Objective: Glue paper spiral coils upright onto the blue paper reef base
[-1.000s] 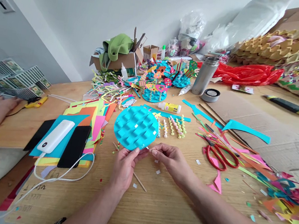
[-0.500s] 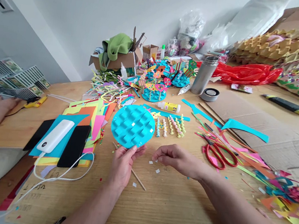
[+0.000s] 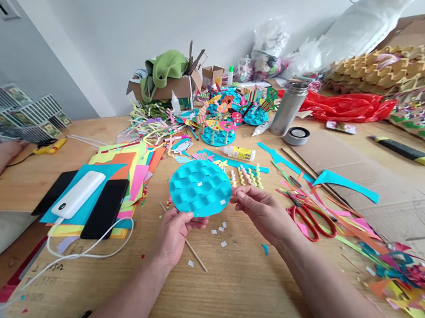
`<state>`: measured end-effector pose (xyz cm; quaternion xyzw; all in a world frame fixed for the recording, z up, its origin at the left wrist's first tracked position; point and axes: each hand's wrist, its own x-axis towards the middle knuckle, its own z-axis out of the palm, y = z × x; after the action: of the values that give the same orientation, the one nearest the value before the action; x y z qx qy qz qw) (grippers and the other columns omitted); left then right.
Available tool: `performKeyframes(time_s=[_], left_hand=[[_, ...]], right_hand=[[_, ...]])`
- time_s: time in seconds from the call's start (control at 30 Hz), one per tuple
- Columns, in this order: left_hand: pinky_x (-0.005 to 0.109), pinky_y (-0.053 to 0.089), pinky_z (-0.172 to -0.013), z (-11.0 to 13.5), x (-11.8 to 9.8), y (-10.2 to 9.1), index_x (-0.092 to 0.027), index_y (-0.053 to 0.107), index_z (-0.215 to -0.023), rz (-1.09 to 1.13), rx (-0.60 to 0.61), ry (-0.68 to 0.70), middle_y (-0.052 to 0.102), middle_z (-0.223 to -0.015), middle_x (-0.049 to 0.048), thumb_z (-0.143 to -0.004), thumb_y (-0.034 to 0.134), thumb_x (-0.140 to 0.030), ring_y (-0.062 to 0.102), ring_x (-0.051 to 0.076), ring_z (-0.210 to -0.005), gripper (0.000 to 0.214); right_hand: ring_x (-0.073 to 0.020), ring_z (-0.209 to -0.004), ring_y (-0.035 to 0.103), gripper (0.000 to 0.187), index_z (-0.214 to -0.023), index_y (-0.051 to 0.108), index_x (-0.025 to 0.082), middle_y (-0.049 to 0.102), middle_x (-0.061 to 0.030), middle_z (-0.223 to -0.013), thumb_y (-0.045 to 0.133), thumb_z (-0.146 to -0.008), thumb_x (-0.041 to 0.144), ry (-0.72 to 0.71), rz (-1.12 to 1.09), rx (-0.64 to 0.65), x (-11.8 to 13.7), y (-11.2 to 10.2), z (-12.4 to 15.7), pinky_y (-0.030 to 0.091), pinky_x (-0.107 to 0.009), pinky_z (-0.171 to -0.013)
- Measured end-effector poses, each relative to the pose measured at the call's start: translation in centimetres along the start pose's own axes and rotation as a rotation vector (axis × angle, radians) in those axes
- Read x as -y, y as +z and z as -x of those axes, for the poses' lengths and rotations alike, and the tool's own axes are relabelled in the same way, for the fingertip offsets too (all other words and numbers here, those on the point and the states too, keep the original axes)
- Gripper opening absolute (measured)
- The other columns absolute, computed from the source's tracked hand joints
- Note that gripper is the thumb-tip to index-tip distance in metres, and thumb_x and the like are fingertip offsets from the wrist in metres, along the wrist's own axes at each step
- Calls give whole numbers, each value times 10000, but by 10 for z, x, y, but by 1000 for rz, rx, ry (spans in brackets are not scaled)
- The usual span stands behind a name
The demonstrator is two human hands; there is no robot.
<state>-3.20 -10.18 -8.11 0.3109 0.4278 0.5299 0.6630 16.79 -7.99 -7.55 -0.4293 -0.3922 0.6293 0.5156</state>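
My left hand grips the lower edge of a round, bright blue bumpy disc, thumb on the front and fingers behind. Small white squares stick to the disc's middle, right side and lower edge. My right hand is beside the disc's right edge with thumb and forefinger pinched together. What the pinch holds is too small to make out. Below on the wooden table lie several loose white squares and a thin wooden stick. Twisted paper strips lie behind the disc, partly hidden by it.
Red-handled scissors and paper scraps lie to the right. A glue bottle, steel flask and fish decorations stand behind. At left are coloured papers, a power bank, a phone and another person's hands.
My right hand has risen from the white squares on the table to the disc's right edge. The left hand has shifted the disc slightly right and tilted it.
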Motion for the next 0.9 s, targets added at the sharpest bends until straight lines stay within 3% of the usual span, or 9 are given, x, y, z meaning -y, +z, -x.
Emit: performKeyframes(time_s=[0.17,0.33,0.43,0.6,0.77,0.9], left_hand=[[356,530,-686,0,-1,-3,-107,687,-738,-10,56,-27,726,-682,101,-653,635,-211,699,253,-731,144],[368,533,-687,4,-2,2,-95,700,-848,79,139,-51,737,-806,146,-748,598,-408,694,266,-787,344],[351,535,-731,7,1,9,-111,702,-923,21,174,-31,737,-913,132,-715,691,-311,685,263,-877,289],[348,551,-724,5,9,11,-136,700,-983,13,75,-16,733,-989,106,-691,732,-239,693,258,-870,311],[358,557,-738,1,10,6,-140,710,-926,41,-33,1,747,-926,89,-652,761,-229,702,260,-847,292],[357,552,-764,1,11,8,-155,719,-893,38,-22,15,750,-922,79,-662,754,-238,702,250,-854,248]], right_hand=[[-108,-616,522,318,-710,674,163,622,-17,-705,780,-614,448,14,28,8,-1,2,0,406,-260,-574],[-105,-626,529,318,-758,676,161,618,-10,-701,757,-656,451,-44,24,-47,-11,9,2,425,-253,-605],[-108,-652,536,294,-763,661,164,611,-5,-717,714,-711,448,-79,37,-53,-16,18,7,438,-257,-642],[-132,-692,552,292,-785,665,181,614,-17,-759,677,-738,469,-129,103,-19,-21,28,13,466,-276,-655],[-178,-830,573,265,-803,692,194,638,-51,-882,646,-768,453,-242,297,-99,-26,30,15,479,-304,-719],[-183,-783,608,252,-828,672,182,669,-45,-797,600,-809,423,-184,289,43,-29,36,19,477,-323,-736]])
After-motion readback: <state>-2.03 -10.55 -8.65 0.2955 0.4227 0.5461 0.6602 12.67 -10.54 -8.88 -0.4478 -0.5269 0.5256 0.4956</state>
